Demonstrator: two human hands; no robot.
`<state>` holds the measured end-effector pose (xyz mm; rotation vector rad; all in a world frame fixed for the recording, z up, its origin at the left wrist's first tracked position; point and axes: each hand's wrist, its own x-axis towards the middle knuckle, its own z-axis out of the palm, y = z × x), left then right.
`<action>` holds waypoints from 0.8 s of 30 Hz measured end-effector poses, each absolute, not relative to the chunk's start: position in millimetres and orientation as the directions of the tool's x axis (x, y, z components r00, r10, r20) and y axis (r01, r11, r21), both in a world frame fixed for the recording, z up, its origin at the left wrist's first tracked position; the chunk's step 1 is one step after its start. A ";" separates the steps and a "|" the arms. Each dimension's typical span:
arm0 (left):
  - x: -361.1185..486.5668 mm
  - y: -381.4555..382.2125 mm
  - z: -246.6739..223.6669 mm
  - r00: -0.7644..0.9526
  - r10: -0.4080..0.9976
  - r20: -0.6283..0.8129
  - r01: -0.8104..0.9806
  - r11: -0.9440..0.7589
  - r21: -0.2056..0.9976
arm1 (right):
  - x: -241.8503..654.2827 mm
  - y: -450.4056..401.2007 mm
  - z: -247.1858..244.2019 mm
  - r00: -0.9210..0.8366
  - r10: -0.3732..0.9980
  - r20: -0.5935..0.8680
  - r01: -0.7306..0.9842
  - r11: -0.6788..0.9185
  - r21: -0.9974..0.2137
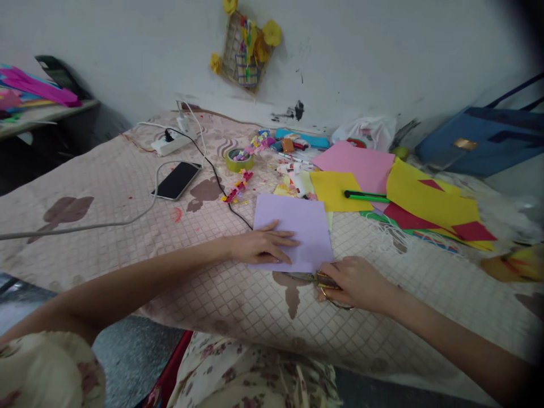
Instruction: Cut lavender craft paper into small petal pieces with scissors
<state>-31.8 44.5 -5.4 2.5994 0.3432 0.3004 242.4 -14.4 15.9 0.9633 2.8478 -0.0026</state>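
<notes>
A lavender paper sheet [306, 226] lies on the patterned tablecloth [221, 306] in front of me. My left hand [261, 245] rests on the sheet's left part, fingers spread, holding nothing. Near the sheet's lower right corner, my right hand [355, 282] is closed round a metal tool with looped handles, which looks like scissors [326, 280]. The tool's far end points left along the sheet's lower edge, and its blades are partly hidden.
A phone [176, 180] and power strip [173, 143] with cables lie at the left. Green tape roll [239, 160] stands behind the sheet. Pink paper [357, 164], yellow paper [433, 195] and a green cutter [366, 196] are at the right, near a blue bag [484, 141].
</notes>
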 end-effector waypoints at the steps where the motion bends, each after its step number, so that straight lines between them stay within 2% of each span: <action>1: -31.8 44.6 -5.5 0.944 0.294 0.149 0.184 -0.845 0.502 | 243.0 -14.3 14.8 -0.788 0.603 -0.122 0.602 0.797 0.050; 5: -31.9 44.9 -6.4 0.948 0.285 0.144 0.186 -0.858 0.479 | 244.6 -13.7 13.2 -0.794 0.597 -0.110 0.594 0.802 0.063; 16: -32.0 45.1 -9.0 0.941 0.299 0.160 0.188 -0.853 0.487 | 240.2 -10.8 19.4 -0.775 0.609 -0.166 0.619 0.785 -0.008; 24: -32.0 45.3 -9.5 0.947 0.287 0.144 0.193 -0.867 0.460 | 243.3 -9.2 13.7 -0.779 0.602 -0.175 0.605 0.795 0.040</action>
